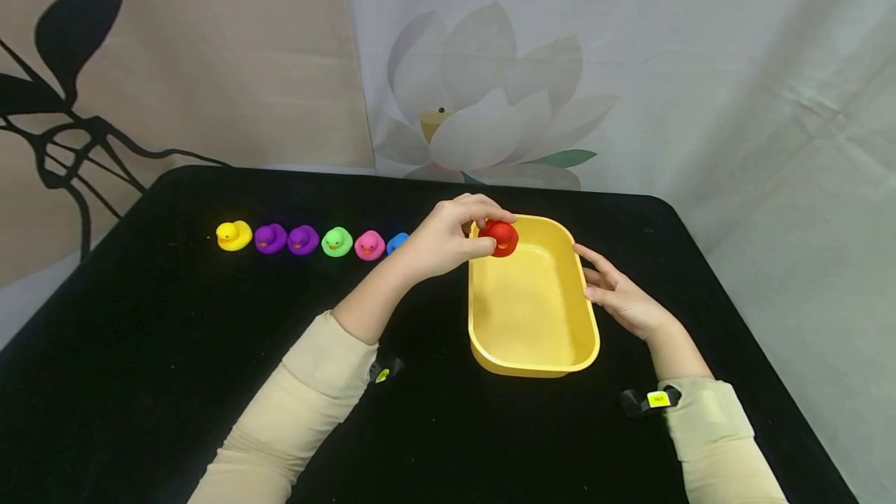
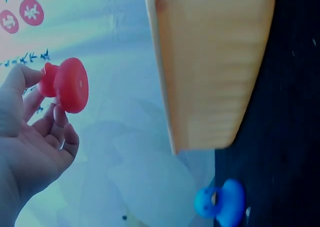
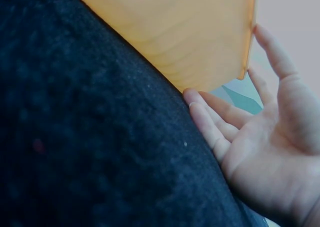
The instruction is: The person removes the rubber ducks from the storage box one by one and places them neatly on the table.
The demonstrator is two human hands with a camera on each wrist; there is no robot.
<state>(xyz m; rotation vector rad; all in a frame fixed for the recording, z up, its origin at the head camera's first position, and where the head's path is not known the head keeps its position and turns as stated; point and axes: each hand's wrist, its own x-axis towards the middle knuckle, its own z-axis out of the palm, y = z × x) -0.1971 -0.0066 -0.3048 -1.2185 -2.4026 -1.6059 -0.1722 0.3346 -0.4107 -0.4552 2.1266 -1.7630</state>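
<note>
A red rubber duck (image 1: 499, 239) is pinched between the thumb and fingers of my left hand (image 1: 448, 238), over the far left part of a yellow plastic bin (image 1: 533, 369). The left wrist view shows the duck (image 2: 73, 85) above the bin's rim level, its flat underside facing the camera. My right hand (image 1: 628, 300) touches the bin's right side. In the right wrist view, the fingers (image 3: 212, 124) lie against the bin's wall with the thumb (image 3: 275, 52) near the rim, loosely extended.
Left of the bin runs a row of rubber ducks: yellow (image 1: 234, 236), two purple (image 1: 271, 239), green (image 1: 337, 242), pink (image 1: 369, 246) and blue (image 1: 396, 243). My left arm partly hides the blue one. A black cloth (image 1: 175, 379) covers the table, with a printed curtain (image 1: 700, 61) behind.
</note>
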